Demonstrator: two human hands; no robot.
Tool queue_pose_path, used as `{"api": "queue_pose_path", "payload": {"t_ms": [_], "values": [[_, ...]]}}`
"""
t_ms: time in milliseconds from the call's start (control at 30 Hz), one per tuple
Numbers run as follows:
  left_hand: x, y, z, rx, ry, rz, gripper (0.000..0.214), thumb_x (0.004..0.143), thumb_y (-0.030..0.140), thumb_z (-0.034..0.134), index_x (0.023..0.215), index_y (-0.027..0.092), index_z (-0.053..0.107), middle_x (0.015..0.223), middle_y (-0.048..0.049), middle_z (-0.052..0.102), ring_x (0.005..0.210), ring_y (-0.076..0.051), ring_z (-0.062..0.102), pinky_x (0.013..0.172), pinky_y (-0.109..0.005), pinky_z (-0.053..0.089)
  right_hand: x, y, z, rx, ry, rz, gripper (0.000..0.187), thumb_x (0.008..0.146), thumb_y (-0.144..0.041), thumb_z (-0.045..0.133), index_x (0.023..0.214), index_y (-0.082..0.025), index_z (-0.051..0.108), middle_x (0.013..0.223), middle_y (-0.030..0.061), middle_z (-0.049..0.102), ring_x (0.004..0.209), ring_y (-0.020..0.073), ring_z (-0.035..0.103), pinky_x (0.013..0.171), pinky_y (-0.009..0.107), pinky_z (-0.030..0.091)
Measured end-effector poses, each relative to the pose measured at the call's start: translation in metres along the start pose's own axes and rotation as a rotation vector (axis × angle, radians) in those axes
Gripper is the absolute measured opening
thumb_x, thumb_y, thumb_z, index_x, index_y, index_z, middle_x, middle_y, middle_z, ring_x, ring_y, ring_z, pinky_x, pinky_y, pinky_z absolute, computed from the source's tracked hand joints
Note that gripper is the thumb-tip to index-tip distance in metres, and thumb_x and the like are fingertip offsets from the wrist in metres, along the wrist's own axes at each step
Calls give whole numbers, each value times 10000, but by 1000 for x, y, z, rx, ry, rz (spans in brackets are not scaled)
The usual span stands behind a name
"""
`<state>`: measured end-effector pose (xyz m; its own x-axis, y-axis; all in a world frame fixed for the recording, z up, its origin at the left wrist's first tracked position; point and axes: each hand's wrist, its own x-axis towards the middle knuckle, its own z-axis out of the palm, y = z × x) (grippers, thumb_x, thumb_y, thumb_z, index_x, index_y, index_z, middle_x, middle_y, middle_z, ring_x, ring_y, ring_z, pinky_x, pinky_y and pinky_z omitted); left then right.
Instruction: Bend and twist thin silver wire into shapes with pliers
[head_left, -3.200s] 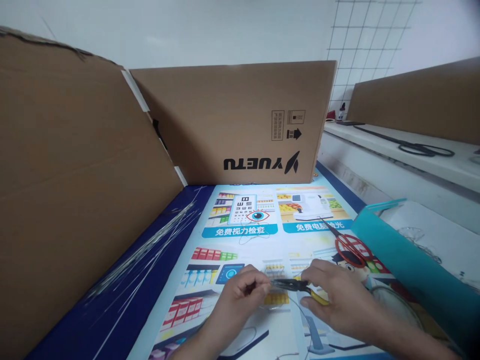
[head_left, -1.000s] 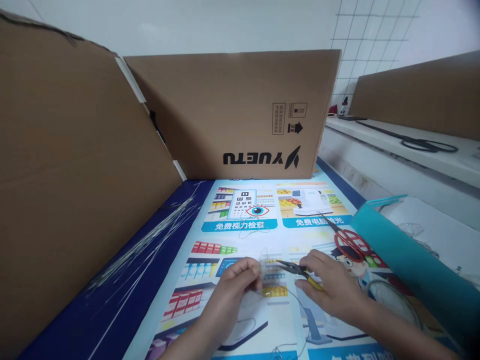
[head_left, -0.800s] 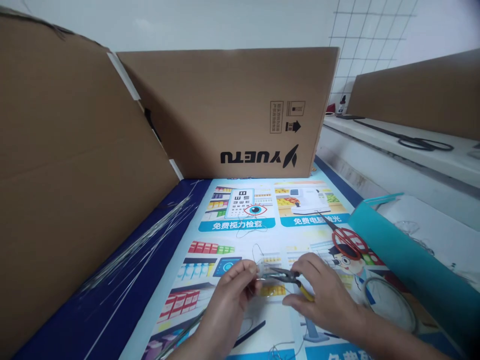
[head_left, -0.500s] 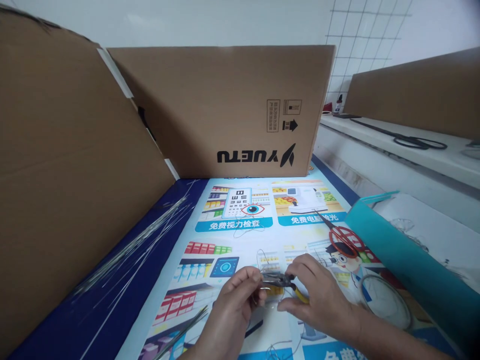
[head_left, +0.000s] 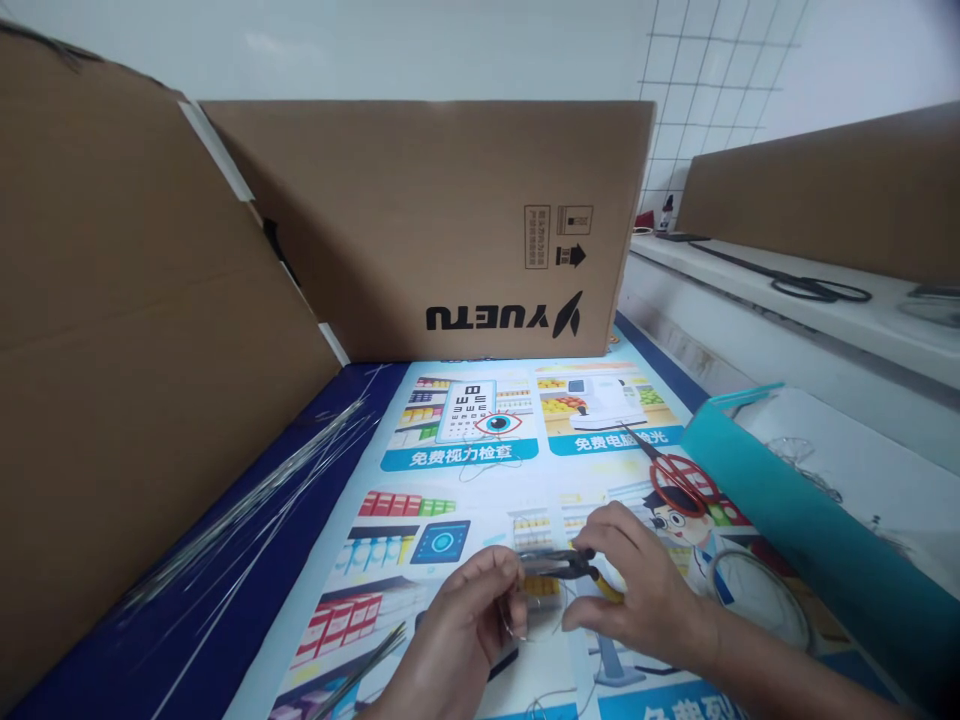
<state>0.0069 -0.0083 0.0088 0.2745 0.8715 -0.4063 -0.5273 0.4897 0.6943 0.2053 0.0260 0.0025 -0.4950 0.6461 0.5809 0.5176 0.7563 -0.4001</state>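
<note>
My right hand (head_left: 637, 590) is closed on yellow-handled pliers (head_left: 566, 567), whose dark jaws point left. The jaws meet a thin bent wire (head_left: 517, 615) that my left hand (head_left: 469, 630) pinches between thumb and fingers. Both hands hover low over a printed poster mat (head_left: 457, 460) near its front edge. Long thin wires (head_left: 367, 665) pass under my left forearm.
Red-handled scissors (head_left: 671, 472) lie on the mat to the right. A teal tray wall (head_left: 787, 525) stands at the right. A bundle of straight wires (head_left: 255, 495) lies along the left cardboard panel (head_left: 135, 340). An upside-down "YUETU" cardboard panel (head_left: 450, 230) closes the back. A wire coil (head_left: 757, 600) lies by my right wrist.
My hands have drawn closer together and nearer to me. The pliers' jaws have moved left onto the wire in my left hand. The view has shifted slightly to the right.
</note>
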Motion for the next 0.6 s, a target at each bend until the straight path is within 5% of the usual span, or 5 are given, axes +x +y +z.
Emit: {"api": "queue_pose_path", "payload": {"t_ms": [233,600], "values": [[-3,1,5,-23,68,78,154,779,292,566,695,166,536,566,8,533,539,-112,465,570,-238,352,-1,-2,2,7,7,-29,488,647,-434,711,992,-188,470,915,78,502,833,211,496,707,356,453],[-2,-3,6,-56,63,-8,163,790,308,567,712,170,532,535,11,536,523,-106,482,563,-232,360,-2,3,1,-18,27,-48,460,670,-400,705,1002,-176,480,911,85,506,828,216,495,715,372,447]]}}
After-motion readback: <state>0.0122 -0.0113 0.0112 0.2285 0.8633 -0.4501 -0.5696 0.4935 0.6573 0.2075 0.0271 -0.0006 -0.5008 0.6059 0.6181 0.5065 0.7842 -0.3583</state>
